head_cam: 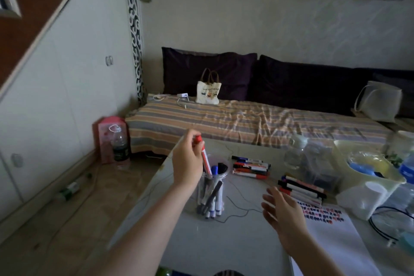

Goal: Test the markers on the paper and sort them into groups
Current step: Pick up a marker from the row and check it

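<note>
Markers (210, 195) fill a clear cup (212, 188) on my bench (201, 242), a striped bed (246, 119) beyond it. My left hand (187, 163) grips a red marker (205, 158) above the cup; my right hand (283, 215) hovers, fingers spread, right of it beside the paper (331, 237).

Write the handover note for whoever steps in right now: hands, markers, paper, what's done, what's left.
Left hand grips a red marker, lifted above the clear cup.
Right hand is open, hovering beside the paper.
Cup holds several untested markers.
Done: two sorted piles, far pile and near pile; the paper's top carries red and blue test marks.
Left: test the red marker, sort it, then empty the cup.
</note>
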`<control>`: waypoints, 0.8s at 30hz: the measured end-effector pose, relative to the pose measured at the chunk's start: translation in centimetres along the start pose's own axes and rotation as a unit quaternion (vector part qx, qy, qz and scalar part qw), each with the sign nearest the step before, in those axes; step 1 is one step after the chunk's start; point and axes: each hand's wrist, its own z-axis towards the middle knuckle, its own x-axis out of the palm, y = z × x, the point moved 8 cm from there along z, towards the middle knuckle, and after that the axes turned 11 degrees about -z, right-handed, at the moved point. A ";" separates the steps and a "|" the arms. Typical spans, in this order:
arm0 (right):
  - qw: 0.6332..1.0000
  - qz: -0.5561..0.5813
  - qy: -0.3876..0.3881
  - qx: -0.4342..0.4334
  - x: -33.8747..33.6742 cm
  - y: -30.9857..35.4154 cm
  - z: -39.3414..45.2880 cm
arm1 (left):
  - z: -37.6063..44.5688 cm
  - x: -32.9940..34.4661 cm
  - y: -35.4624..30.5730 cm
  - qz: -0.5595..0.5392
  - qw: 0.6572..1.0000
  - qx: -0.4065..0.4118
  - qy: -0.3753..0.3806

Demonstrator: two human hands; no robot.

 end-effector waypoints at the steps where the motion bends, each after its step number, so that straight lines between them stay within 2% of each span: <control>1: 1.000 0.000 -0.002 0.007 -0.4 -0.5 0.1 | -0.3 0.8 0.4 0.035 0.999 0.000 0.025; 4: 1.000 -0.002 -0.013 0.009 -1.8 -1.2 0.6 | -1.5 3.1 1.8 0.138 0.986 0.001 0.098; 6: 1.000 -0.007 -0.022 0.004 -2.8 -1.2 1.0 | -1.8 4.0 2.1 0.243 0.960 0.013 0.137; 8: 0.999 -0.015 -0.033 -0.002 -3.8 -1.1 1.6 | -1.9 5.1 1.3 0.326 0.931 0.057 0.150; 10: 0.999 -0.024 -0.045 -0.008 -4.8 -1.0 2.4 | -2.9 7.2 -1.1 0.260 0.941 0.146 0.161; 12: 0.998 -0.039 -0.054 -0.013 -5.5 -1.1 3.3 | -5.1 10.5 -3.0 0.145 0.942 0.213 0.217; 14: 0.996 -0.063 -0.057 -0.019 -5.9 -1.5 4.4 | -7.7 14.2 -1.9 0.099 0.933 0.179 0.295; 18: 0.979 -0.181 -0.068 -0.058 -6.9 -1.9 7.1 | -11.6 19.4 5.9 0.136 0.907 0.066 0.393; 20: 0.950 -0.291 -0.067 -0.096 -7.1 -1.8 8.9 | -12.6 20.6 9.1 0.149 0.898 0.052 0.411; 24: 0.863 -0.466 -0.029 -0.191 -4.7 -1.2 12.4 | -12.9 22.7 13.9 0.196 0.888 0.037 0.415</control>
